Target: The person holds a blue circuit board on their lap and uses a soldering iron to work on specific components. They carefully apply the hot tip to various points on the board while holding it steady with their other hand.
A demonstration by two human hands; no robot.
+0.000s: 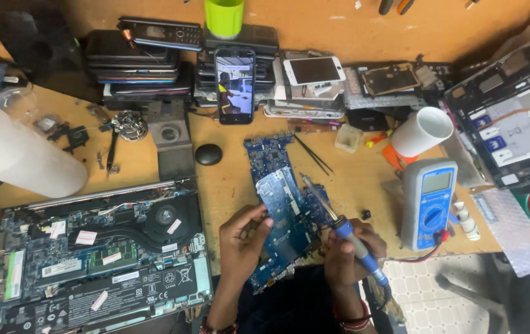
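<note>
The blue circuit board (286, 204) lies on the wooden counter (228, 179), near its front edge. Left hand (242, 238) fingers pinch its left edge. Right hand (346, 253) fingers wrap the soldering iron (339, 226), tip on the board. 1 opened laptop (98, 253) lies left, 1 multimeter (429, 201) right.

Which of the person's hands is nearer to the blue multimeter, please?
Right. The right hand, gripping the soldering iron, is just beside the multimeter; the left hand is farther away.
</note>
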